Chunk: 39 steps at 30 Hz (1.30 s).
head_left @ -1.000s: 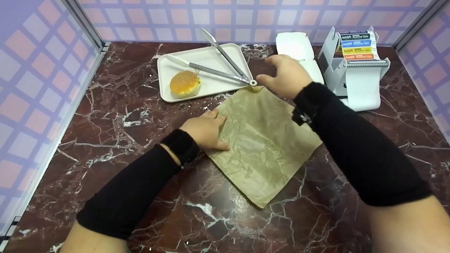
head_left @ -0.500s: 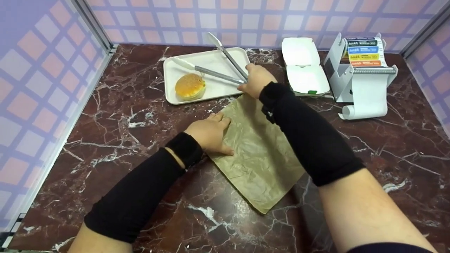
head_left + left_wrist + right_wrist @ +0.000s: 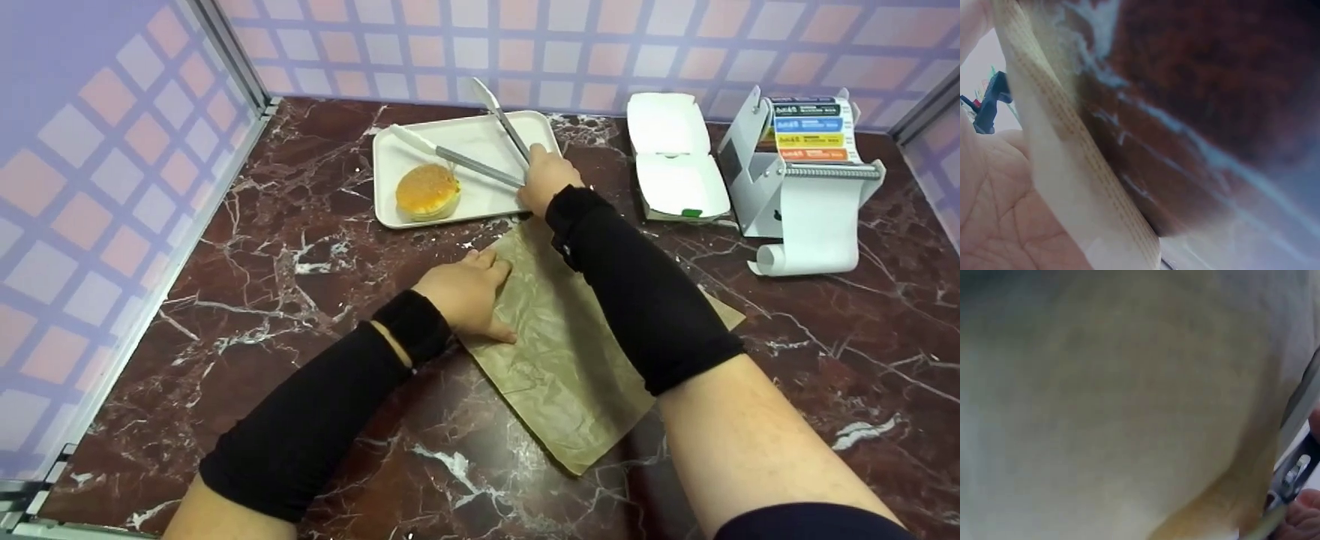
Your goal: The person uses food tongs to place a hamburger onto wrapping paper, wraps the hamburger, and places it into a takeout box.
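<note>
Step in hand, prob.: taking up the tongs point(image 3: 484, 166) w/ the R hand point(image 3: 550, 178) while the L hand point(image 3: 465, 296) steadies the brown paper sheet point(image 3: 562, 375). R fingers are curled round the tongs' hinge end, at the tray's near R corner; R wrist view is blurry, so can't tell how firm the grip is. L fingers are spread & relaxed, pressing on the paper's L corner, nothing pinched. Next move prob. calls for lifting the tongs off, turning the tips & bringing both arms to either side of the burger point(image 3: 427, 191), w/ a light squeeze so the soft bun isn't crushed. Containers: cream tray point(image 3: 480, 202) at the back of the marbled table point(image 3: 862, 337) holds the burger at its near L corner, plus the tongs lying across, arms spread in a V, one tip past the back rim. Burger sits upright, just beside the nearer tong arm. R of the tray, well apart, a white clamshell box point(image 3: 682, 184) lies open, lid folded back toward the wall, green patch point(image 3: 691, 213) on its front edge. Label dispenser point(image 3: 759, 184) just R of that, w/ coloured labels point(image 3: 814, 133) & a white strip point(image 3: 821, 217) hanging down, its end curled.
</note>
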### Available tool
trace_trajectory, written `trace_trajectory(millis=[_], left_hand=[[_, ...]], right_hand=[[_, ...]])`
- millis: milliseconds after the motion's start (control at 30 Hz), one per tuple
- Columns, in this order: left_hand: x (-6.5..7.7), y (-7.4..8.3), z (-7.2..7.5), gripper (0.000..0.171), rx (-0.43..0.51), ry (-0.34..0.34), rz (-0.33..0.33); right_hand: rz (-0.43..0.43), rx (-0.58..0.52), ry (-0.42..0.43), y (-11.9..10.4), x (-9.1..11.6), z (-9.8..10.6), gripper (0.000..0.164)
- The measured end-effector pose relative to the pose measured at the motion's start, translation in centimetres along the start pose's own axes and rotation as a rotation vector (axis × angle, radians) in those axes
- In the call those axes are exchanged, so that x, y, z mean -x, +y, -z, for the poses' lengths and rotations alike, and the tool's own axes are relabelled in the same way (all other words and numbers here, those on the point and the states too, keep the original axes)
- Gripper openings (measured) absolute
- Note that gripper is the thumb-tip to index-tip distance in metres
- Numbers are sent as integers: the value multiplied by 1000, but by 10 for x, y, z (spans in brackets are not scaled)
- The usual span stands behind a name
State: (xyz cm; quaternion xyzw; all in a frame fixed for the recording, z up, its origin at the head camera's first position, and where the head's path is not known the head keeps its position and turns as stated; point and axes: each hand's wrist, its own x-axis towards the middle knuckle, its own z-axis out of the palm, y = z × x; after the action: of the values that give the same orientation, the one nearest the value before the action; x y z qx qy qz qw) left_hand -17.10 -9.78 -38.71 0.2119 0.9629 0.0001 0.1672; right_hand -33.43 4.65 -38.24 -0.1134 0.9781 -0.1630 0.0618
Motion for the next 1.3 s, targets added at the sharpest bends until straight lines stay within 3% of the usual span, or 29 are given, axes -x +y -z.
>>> trace_trajectory(millis=[100, 300, 633, 733, 933, 1200, 1300], left_hand=[[0, 3, 0, 113, -8, -7, 0], [0, 5, -1, 113, -24, -13, 2], [0, 6, 3, 113, 6, -40, 15], [2, 6, 6, 114, 17, -46, 28], [13, 7, 8, 116, -33, -21, 13], [24, 2, -1, 114, -51, 6, 13], [24, 1, -3, 114, -36, -5, 20]], right_hand=[[-42, 8, 7, 2, 3, 0, 54], [-39, 16, -45, 6, 15, 15, 57], [77, -176, -58, 28, 56, 53, 67], [106, -179, -69, 29, 72, 51, 70], [182, -70, -32, 30, 94, 37, 57], [242, 23, -18, 29, 104, 26, 64], [243, 50, -14, 29, 104, 23, 59]])
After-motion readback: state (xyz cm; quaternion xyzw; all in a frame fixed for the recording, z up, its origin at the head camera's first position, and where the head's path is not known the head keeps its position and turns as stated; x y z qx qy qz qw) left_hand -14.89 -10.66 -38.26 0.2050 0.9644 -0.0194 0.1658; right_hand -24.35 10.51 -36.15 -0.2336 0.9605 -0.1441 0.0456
